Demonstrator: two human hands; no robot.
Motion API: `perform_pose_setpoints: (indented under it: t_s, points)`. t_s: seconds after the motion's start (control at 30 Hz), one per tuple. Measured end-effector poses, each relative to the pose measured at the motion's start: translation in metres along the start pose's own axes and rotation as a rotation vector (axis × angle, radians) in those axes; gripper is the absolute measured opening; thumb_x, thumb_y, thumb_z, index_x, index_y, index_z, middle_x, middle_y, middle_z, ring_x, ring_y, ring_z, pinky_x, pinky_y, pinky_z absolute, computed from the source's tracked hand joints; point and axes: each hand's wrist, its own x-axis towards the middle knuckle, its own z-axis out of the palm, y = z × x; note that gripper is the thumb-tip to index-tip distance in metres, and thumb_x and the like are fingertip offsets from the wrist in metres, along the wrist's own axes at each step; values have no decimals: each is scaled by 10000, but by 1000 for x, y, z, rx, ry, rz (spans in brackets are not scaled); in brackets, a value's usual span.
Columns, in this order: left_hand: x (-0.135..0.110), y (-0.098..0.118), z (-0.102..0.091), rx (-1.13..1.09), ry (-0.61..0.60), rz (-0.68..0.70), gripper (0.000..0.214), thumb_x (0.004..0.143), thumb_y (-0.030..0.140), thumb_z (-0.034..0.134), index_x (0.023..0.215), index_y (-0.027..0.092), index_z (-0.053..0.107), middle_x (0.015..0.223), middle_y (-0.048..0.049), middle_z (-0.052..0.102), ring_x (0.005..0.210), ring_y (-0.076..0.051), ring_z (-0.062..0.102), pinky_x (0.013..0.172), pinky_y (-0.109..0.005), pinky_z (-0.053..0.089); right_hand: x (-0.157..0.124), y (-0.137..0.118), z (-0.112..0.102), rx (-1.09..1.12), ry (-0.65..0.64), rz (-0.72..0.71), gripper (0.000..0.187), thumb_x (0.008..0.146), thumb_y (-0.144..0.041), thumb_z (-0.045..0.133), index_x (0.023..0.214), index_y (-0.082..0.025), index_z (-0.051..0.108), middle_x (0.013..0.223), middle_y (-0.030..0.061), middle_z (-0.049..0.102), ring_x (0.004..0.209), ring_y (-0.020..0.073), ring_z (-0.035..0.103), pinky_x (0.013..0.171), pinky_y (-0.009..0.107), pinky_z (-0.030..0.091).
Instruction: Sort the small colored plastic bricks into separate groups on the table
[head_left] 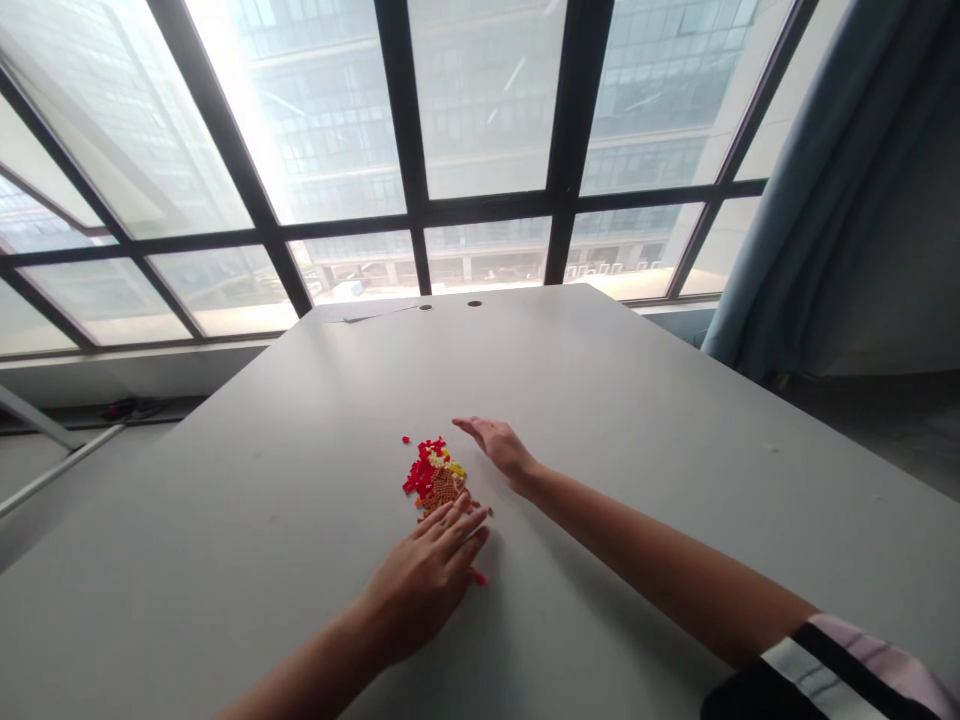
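Red, yellow and orange plastic pieces (pixel 424 468) are sitting in a loose pile around an orange lattice (pixel 442 492), mid-table toward the near edge of the grey table (pixel 600 400). Left hand (pixel 429 578) is lying open, fingertips reaching over the pile's near side, gripping nothing visible. One red piece (pixel 478 577) is sitting just beside it. Right hand (pixel 499 447) is hovering open and empty just beside the pile. Blue curtain (pixel 795 200) is hanging beyond the table's far right corner.

Red, yellow and orange beads (pixel 433 476)
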Motion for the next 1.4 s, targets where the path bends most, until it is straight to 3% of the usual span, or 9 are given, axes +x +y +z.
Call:
perform_pose_setpoints:
  t_s: [0.13, 0.27, 0.47, 0.77, 0.97, 1.07, 1.17, 1.27, 1.4]
  points:
    - [26, 8, 5, -52, -64, -99, 669, 931, 383, 543, 1503, 152, 285, 1559, -146, 322, 1479, -320, 143, 1168, -538, 320, -28, 10, -48, 93, 68, 67, 322, 950, -349, 577, 1222, -177, 580, 1237, 92, 600, 1039, 218, 620, 873, 432, 541]
    - [49, 8, 18, -22, -130, -222, 631, 953, 464, 445, 1484, 139, 343, 1567, -146, 303, 1465, -348, 190, 1173, -524, 297, -50, 21, -75, 128, 132, 125, 310, 954, -351, 570, 1213, -182, 586, 1235, 91, 602, 1034, 213, 620, 874, 427, 540]
    - [49, -17, 15, 35, -100, -375, 478, 960, 155, 290, 1395, 40, 454, 1470, -216, 445, 1424, -329, 323, 1141, -523, 350, -54, 31, -80, 139, 164, 140, 306, 955, -352, 569, 1207, -180, 589, 1227, 90, 606, 1027, 211, 623, 871, 424, 542]
    - [52, 49, 16, -35, -172, -282, 592, 983, 387, 372, 1514, 138, 288, 1590, -98, 243, 1475, -315, 159, 1195, -477, 277, -57, 31, -81, 128, 167, 117, 298, 956, -361, 565, 1187, -175, 599, 1207, 86, 616, 1020, 209, 626, 871, 423, 540]
    - [54, 4, 25, 70, -145, -463, 500, 977, 226, 326, 1442, 64, 414, 1524, -168, 377, 1443, -322, 274, 1178, -472, 306, -58, 27, -79, 78, 149, 102, 299, 956, -366, 566, 1180, -170, 598, 1195, 84, 622, 1011, 205, 630, 865, 423, 541]
    - [51, -20, 24, 100, -82, -529, 489, 967, 160, 291, 1426, 64, 430, 1523, -194, 369, 1448, -312, 271, 1173, -495, 299, -68, 19, -83, 22, 121, 78, 297, 946, -421, 557, 1024, -164, 683, 1072, 75, 697, 993, 207, 653, 934, 433, 503]
    - [51, -37, 22, 112, -10, -564, 498, 986, 268, 322, 1443, 91, 409, 1544, -192, 336, 1467, -333, 205, 1177, -533, 261, -85, 8, -89, -56, 83, 49, 325, 845, -490, 615, 826, -203, 766, 909, 64, 764, 954, 247, 687, 982, 421, 464]
    - [53, -53, 26, 109, 42, -603, 589, 968, 427, 395, 1436, 69, 409, 1538, -241, 320, 1464, -391, 168, 1155, -587, 251, -94, 5, -94, -110, 84, 36, 325, 779, -518, 638, 813, -230, 784, 897, 57, 778, 932, 270, 698, 947, 425, 482]
    - [52, -65, 35, 80, 70, -630, 566, 983, 405, 363, 1386, 17, 447, 1457, -292, 425, 1416, -369, 334, 1117, -557, 328, -91, 14, -96, -130, 98, 44, 383, 848, -535, 572, 848, -203, 763, 916, 73, 767, 926, 244, 691, 923, 420, 503]
